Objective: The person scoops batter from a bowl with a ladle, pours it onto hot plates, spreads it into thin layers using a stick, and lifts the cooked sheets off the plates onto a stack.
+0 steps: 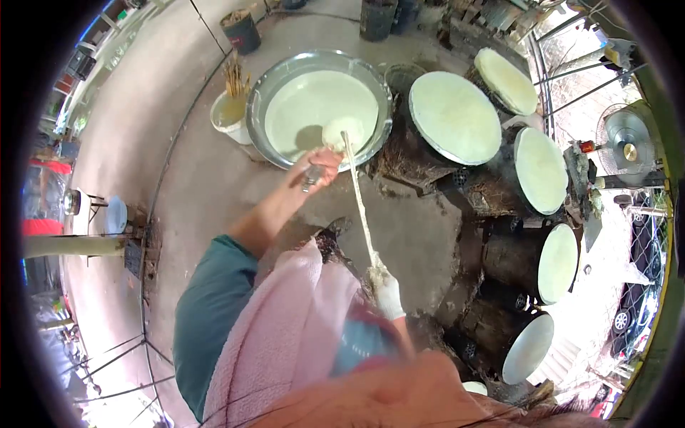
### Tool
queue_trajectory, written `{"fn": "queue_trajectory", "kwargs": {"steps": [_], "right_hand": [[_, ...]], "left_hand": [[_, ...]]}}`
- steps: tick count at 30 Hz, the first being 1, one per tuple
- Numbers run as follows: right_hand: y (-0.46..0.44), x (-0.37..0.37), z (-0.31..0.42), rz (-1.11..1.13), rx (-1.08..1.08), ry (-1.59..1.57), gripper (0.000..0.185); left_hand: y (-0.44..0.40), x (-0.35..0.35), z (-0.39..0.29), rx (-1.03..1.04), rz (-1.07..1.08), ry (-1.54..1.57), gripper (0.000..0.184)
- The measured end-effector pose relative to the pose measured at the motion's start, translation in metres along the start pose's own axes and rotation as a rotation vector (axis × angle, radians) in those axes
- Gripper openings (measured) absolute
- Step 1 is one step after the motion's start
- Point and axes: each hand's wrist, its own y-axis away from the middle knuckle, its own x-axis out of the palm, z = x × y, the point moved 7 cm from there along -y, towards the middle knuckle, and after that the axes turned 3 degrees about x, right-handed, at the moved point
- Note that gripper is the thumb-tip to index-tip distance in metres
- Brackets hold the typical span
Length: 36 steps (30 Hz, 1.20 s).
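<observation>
The long, pale, knobbly stick (360, 203) slants across the space between the two hands, its long axis running from the gloved hand up and slightly left to the basin. Its upper end meets a round, pale, shallow scoop-like head (334, 133) above the wide silver metal basin (260, 85), over the near right part of the milky, pale-green liquid (314, 96) inside; whether the head touches the liquid is unclear.

The right hand (387, 292), in a white glove, closes around the lower end of the stick, its forearm coming up from the bottom right. The bare left hand (321, 165) is at the basin's near rim, fingers bent beside the scoop-like head; how far it is open, and whether it grips anything, cannot be told. The left forearm reaches up and right out of a teal sleeve (214, 307), with a metallic wristwatch (312, 177) at the wrist.

Just left of the basin is a whitish bucket (232, 130) holding a bundle of thin brown sticks (236, 80). To the right, dark drum-like stoves (510, 253) with round, pale tops (455, 118) curve around the grey floor (410, 246).
</observation>
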Motion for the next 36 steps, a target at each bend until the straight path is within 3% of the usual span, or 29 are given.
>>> {"fn": "queue_trajectory", "kwargs": {"steps": [2, 5, 6, 12, 13, 14, 15, 17, 18, 20, 23, 27, 29, 30, 33, 36], "right_hand": [[0.014, -0.015, 0.042, -0.1, -0.289, 0.066, 0.04], [0.019, -0.04, 0.049, -0.318, -0.463, -0.015, 0.048], [0.013, -0.052, 0.04, -0.393, -0.473, -0.112, 0.046], [0.007, -0.111, 0.03, -0.578, -0.305, -0.637, 0.043], [0.001, -0.126, 0.01, -0.646, -0.398, -0.685, 0.045], [0.021, -0.13, 0.016, -0.673, -0.294, -0.637, 0.051], [0.029, -0.137, 0.003, -0.724, -0.328, -0.696, 0.054], [0.039, -0.158, -0.035, -0.871, -0.347, -0.805, 0.059], [0.051, -0.164, -0.056, -0.893, -0.307, -0.768, 0.056], [0.078, -0.172, -0.088, -1.017, -0.201, -0.801, 0.049], [0.129, -0.188, -0.087, -1.244, -0.228, -0.786, 0.042], [0.179, -0.207, -0.184, -1.337, -0.182, -0.986, 0.04], [0.21, -0.213, -0.224, -1.389, -0.188, -1.167, 0.041], [0.237, -0.224, -0.227, -1.449, -0.081, -1.055, 0.041], [0.281, -0.247, -0.295, -1.62, -0.153, -1.207, 0.043], [0.331, -0.286, -0.32, -1.689, -0.166, -1.329, 0.042]], "left_hand": [[0.029, 0.065, 0.008, 0.003, 0.167, -0.264, 0.024], [0.045, 0.137, 0.003, 0.235, 0.297, -0.894, 0.03], [0.038, 0.149, -0.009, 0.356, 0.276, -1.09, 0.031], [-0.067, 0.178, -0.067, 0.18, 0.128, -0.774, 0.03], [-0.083, 0.17, -0.074, 0.257, 0.128, -1.027, 0.029], [-0.084, 0.169, -0.054, 0.438, 0.082, -1.278, 0.03], [-0.08, 0.169, -0.026, 0.496, 0.093, -1.455, 0.029], [-0.076, 0.159, 0.027, 0.584, -0.164, -1.743, 0.027], [-0.085, 0.154, 0.046, 0.545, -0.098, -1.865, 0.025], [-0.107, 0.141, 0.094, 0.357, 0.01, -1.956, 0.025], [-0.144, 0.111, 0.192, -0.258, 0.035, -1.708, 0.029], [-0.197, 0.005, 0.324, -0.958, 0.045, -1.335, 0.033], [-0.21, -0.049, 0.398, -1.163, -0.018, -1.294, 0.032], [-0.214, -0.07, 0.442, -1.259, 0.005, -1.255, 0.032], [-0.223, -0.114, 0.578, -1.397, -0.039, -1.221, 0.031], [-0.236, -0.155, 0.714, -1.485, 0.118, -1.308, 0.034]]}}
